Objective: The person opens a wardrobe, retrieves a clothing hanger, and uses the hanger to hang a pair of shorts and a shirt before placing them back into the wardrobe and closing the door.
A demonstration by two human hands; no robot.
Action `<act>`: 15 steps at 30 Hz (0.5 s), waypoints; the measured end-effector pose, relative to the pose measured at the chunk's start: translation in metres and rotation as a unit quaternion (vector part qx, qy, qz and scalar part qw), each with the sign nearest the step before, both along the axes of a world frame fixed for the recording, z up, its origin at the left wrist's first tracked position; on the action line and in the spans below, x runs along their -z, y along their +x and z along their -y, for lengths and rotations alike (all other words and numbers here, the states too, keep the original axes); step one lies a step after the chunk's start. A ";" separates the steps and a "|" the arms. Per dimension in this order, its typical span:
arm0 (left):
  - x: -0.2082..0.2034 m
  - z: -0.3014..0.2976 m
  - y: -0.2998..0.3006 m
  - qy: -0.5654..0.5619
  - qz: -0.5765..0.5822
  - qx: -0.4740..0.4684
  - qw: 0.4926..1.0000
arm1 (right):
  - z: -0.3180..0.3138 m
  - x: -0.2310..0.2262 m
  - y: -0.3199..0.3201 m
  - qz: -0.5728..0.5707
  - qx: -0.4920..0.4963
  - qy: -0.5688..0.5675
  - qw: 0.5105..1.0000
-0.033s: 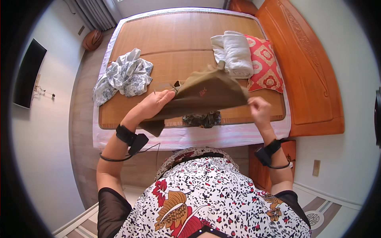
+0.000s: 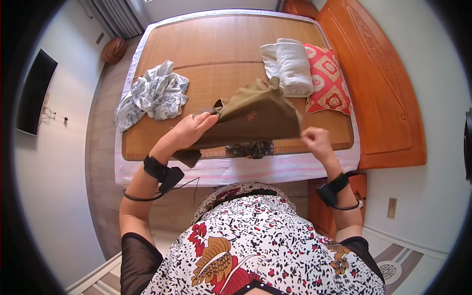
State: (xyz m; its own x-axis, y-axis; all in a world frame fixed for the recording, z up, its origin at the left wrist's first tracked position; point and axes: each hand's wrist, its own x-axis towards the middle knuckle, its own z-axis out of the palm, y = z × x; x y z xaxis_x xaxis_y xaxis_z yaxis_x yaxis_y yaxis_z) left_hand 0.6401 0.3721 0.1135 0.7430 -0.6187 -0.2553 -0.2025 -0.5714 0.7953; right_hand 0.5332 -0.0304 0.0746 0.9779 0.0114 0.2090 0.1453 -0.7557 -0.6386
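An olive-green garment (image 2: pixel 260 115) with small red marks hangs in the air above the near part of the bed, stretched between my two hands. My left hand (image 2: pixel 191 129) is closed on its left end, thumb on top. At its right corner my right hand (image 2: pixel 317 141) pinches the edge of the cloth. Part of the garment drops below my left wrist. Under it, at the bed's near edge, lies a dark patterned cloth bundle (image 2: pixel 250 149), partly hidden. The garment's exact kind is not plain.
A brown mat (image 2: pixel 211 42) covers the bed. On it lie a crumpled white-and-blue cloth (image 2: pixel 157 91) at left, a folded white towel-like cloth (image 2: pixel 290 64) and a red patterned pillow (image 2: pixel 327 81) at right. The wooden headboard (image 2: pixel 378 93) stands to the right.
My right hand has moved slightly left and down with the garment's corner. The cloth between my hands has slackened and shifted a little. My left hand stays nearly in place.
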 end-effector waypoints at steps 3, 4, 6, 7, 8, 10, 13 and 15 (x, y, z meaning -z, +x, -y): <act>-0.017 0.008 -0.013 0.036 0.083 0.004 0.996 | 0.003 0.024 -0.007 -0.217 -0.055 0.072 0.972; -0.024 0.010 -0.015 0.032 0.098 -0.005 0.995 | 0.000 0.026 -0.001 -0.150 -0.030 0.155 0.976; -0.029 0.009 -0.016 0.052 0.091 0.016 0.994 | -0.002 0.015 0.020 -0.107 0.008 0.128 0.986; -0.032 0.008 -0.016 0.073 0.088 0.032 0.993 | -0.006 0.013 0.032 -0.107 0.051 0.254 0.960; -0.035 0.010 -0.016 0.073 0.088 0.039 0.993 | -0.009 0.012 0.041 -0.104 0.097 0.375 0.916; -0.040 0.014 -0.022 0.060 0.110 0.075 0.989 | -0.018 0.012 0.054 -0.127 0.114 0.390 0.905; -0.045 0.015 -0.026 0.084 0.121 0.108 0.983 | -0.023 -0.001 0.068 -0.223 0.064 0.415 0.880; -0.041 0.008 -0.028 0.089 0.112 0.116 0.983 | -0.033 -0.019 0.075 -0.305 -0.041 0.420 0.854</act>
State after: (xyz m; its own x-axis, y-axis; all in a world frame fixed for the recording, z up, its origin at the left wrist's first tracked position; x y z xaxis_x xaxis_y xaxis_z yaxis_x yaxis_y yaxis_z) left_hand 0.6125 0.3639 0.1548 0.6372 -0.7382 -0.2212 -0.5024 -0.6156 0.6071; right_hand 0.6079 0.0027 0.0937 0.9107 0.1824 -0.3707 -0.3775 0.0026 -0.9260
